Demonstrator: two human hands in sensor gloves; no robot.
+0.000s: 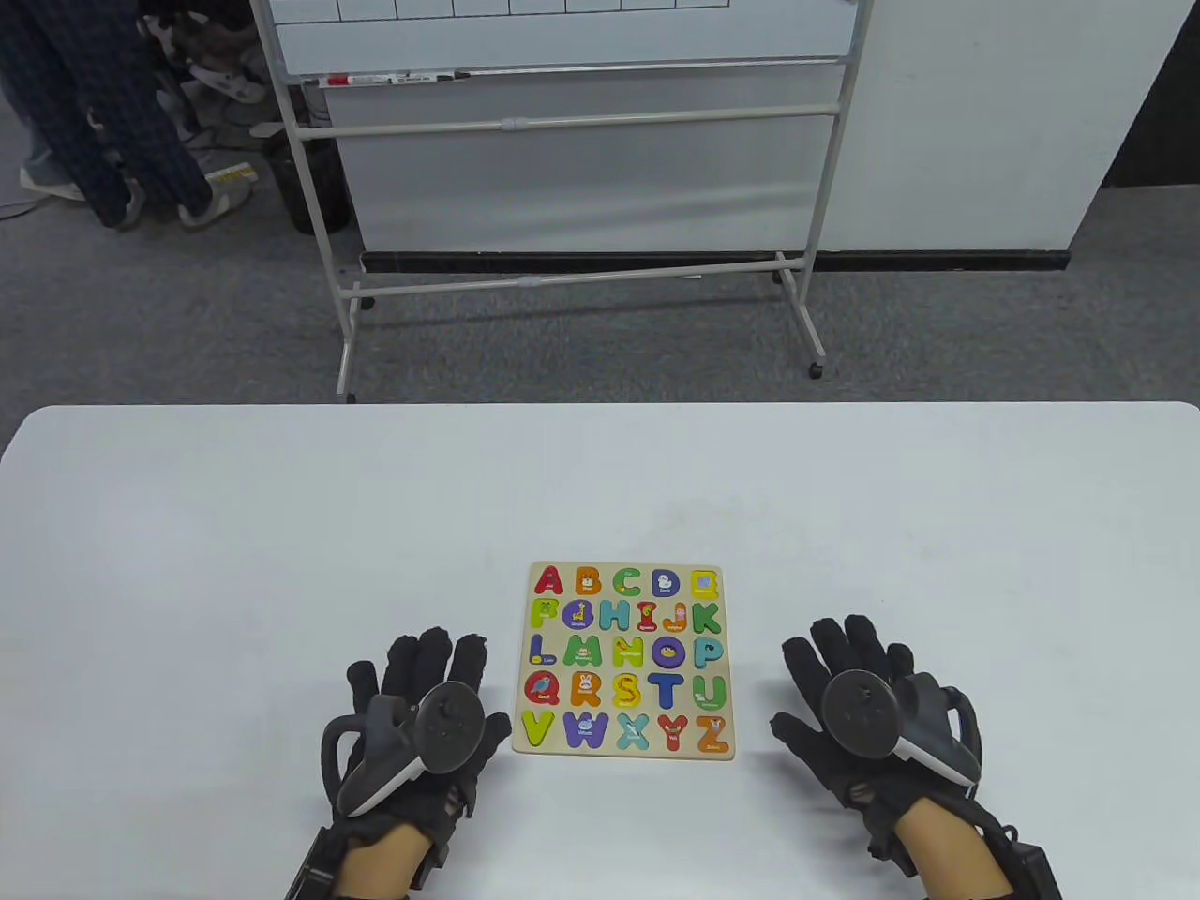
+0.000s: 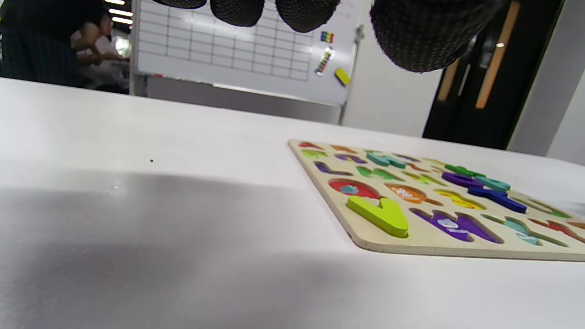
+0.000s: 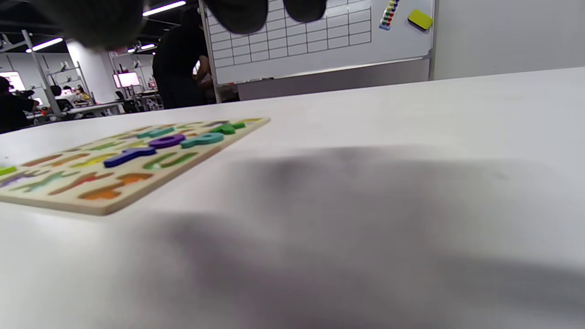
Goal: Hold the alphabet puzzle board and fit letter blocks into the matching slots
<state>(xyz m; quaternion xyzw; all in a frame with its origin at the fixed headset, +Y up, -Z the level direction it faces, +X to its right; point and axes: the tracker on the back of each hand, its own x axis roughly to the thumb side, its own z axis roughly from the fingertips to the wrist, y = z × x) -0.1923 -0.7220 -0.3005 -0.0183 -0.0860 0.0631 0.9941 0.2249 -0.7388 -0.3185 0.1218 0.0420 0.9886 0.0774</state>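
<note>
The wooden alphabet puzzle board lies flat on the white table, between my hands. Several letter blocks sit in it, among them a yellow-green V and a blue T. Several other slots are open and show small pictures. My left hand rests palm down on the table just left of the board, fingers spread, holding nothing. My right hand rests palm down a little right of the board, also empty. Neither hand touches the board. Only fingertips show at the top of each wrist view.
A whiteboard on a wheeled stand is on the carpet beyond the table's far edge. A person's legs show at the top left. The board lies near the table's front edge.
</note>
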